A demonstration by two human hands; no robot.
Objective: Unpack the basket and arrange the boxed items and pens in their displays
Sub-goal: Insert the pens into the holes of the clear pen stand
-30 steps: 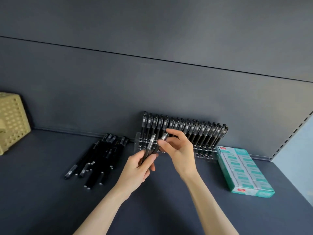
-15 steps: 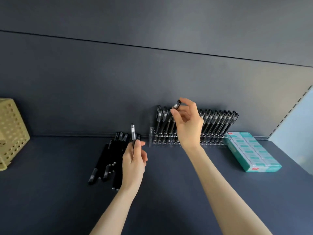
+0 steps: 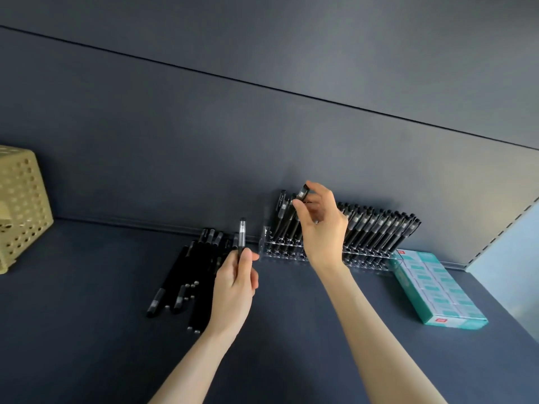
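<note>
The hands, together over two pens a second ago, are now apart. The right hand (image 3: 320, 228) pinches one pen (image 3: 303, 192) by its cap over the left end of the far clear rack (image 3: 280, 252). The left hand (image 3: 233, 287) grips the second pen (image 3: 242, 231) upright, just right of the loose pile (image 3: 198, 272). Assessment: slotting is under way, and the pile is still to be placed.

Light is soft and rather dim, strongest toward 2 o'clock, where the dark back panel (image 3: 379, 68) lifts to a paler grey; it seems to come from the right. A faint, diffuse shadow lies beside the basket (image 3: 20, 205) at 9 o'clock. Small glints dot the clear rack (image 3: 280, 253). The wide lens tilts and bends the panel seam, and fine detail looks slightly soft.
</note>
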